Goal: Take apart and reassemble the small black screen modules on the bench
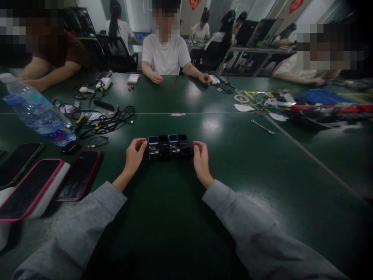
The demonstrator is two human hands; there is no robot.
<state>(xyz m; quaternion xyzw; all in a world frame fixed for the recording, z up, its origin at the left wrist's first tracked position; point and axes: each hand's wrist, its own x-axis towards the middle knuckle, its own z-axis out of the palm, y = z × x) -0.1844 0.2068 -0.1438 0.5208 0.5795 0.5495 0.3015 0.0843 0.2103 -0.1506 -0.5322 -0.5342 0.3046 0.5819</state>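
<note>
A short row of small electronic modules [169,147] lies on the green table in front of me. Two of them show a small screen above an exposed circuit board, and black housings stand beside these. My left hand [135,155] is at the row's left end, fingers loosely curved and thumb close to the fingertips, with nothing visible in it. At the right end, my right hand [201,159] is curved in the same way, a narrow gap between its fingertips and the modules. Both hands look loosely open; whether the left fingertips touch the row I cannot tell.
Phones [80,175], water bottles [43,112] and tangled black cables [113,120] lie to the left. A wrench [262,126] rests on the right, before a heap of wires and bags [314,105]. Across the table [175,217] sits a person in white [166,54]; others sit at both sides.
</note>
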